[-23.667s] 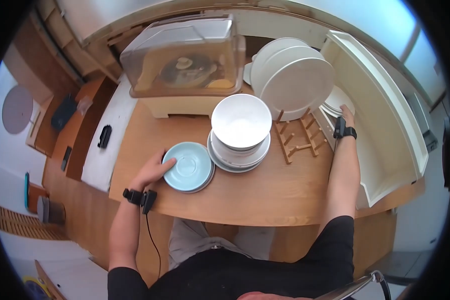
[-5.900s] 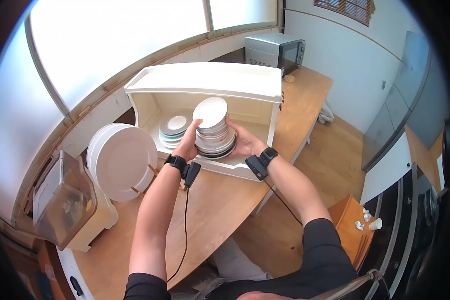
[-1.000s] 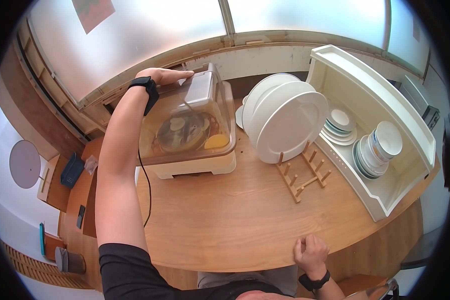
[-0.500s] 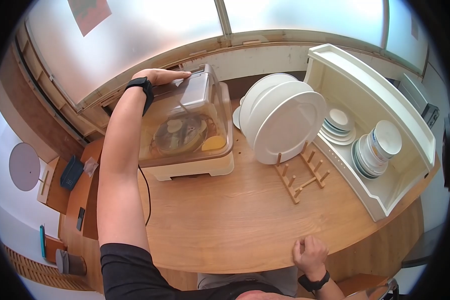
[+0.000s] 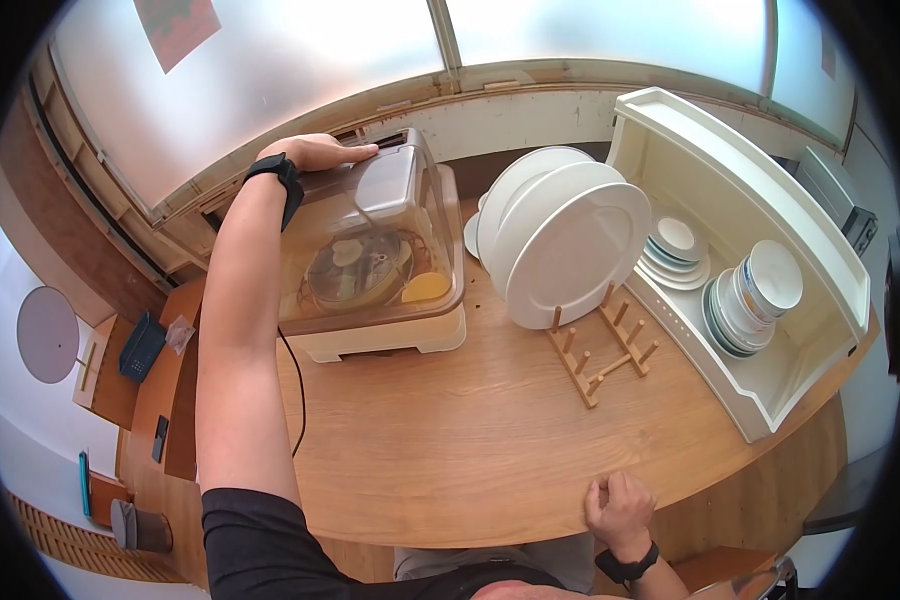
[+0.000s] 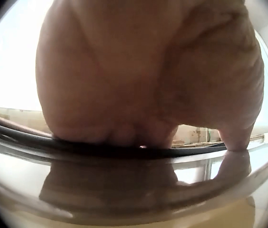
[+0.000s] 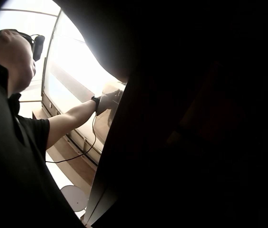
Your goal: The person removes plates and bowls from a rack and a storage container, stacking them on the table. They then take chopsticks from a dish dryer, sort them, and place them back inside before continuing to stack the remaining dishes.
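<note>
While my left hand [image 5: 315, 152] is resting on the top of a clear, brown-tinted plastic lid [image 5: 370, 205], one digit is stretching straight across it; how the other fingers are lying, I cannot tell. My right hand [image 5: 622, 510] is closing into an empty-looking fist and resting at the near edge of the curved brown wooden table [image 5: 440, 430]. Under the lid, a cream plastic base [image 5: 400, 343] is standing on the table, with a round lidded vessel [image 5: 355, 270] showing inside. To its right, large white oval plates [image 5: 575, 255] are leaning upright by a pegged light-wood rack [image 5: 592, 380]. Farther right, an open cream plastic cabinet [image 5: 697, 362] is holding a stack of small plates [image 5: 676, 238] beside stacked white bowls [image 5: 775, 275].
</note>
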`<state>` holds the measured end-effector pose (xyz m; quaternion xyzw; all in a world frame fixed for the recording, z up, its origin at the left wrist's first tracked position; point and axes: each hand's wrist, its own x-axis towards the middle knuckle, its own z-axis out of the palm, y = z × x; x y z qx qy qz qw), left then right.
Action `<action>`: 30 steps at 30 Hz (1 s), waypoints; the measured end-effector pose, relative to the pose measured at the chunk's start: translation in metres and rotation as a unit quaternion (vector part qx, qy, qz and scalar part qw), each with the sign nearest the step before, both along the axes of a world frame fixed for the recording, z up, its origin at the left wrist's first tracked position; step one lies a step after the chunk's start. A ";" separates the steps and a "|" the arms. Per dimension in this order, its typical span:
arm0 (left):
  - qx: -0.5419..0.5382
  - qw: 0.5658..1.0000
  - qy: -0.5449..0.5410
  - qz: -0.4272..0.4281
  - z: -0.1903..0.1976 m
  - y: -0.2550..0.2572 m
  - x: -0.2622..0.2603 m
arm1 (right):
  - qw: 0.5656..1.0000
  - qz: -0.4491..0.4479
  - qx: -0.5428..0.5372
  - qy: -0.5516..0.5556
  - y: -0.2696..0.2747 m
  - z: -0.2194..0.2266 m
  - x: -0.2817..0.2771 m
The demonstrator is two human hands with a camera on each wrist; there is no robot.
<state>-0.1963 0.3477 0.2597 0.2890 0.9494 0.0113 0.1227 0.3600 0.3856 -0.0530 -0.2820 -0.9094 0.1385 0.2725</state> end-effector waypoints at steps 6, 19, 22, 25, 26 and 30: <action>-0.002 0.996 0.014 -0.086 -0.003 -0.005 -0.031 | 1.000 0.002 -0.002 0.005 0.000 -0.001 0.000; -0.023 0.969 0.174 -0.174 0.017 -0.015 0.030 | 1.000 -0.008 -0.002 0.017 -0.005 -0.002 0.003; 0.057 0.948 0.241 -0.199 0.023 -0.030 0.051 | 1.000 -0.014 0.000 0.022 -0.007 -0.003 0.004; 0.171 0.951 0.149 -0.209 0.041 -0.046 0.074 | 0.999 -0.021 0.008 0.024 -0.009 -0.003 0.006; 0.236 0.939 0.135 -0.212 0.042 -0.055 0.084 | 0.999 -0.021 0.011 0.024 -0.009 -0.003 0.006; 0.527 0.816 -0.113 -0.210 0.019 -0.094 0.126 | 0.999 -0.031 0.007 0.002 -0.012 -0.009 0.010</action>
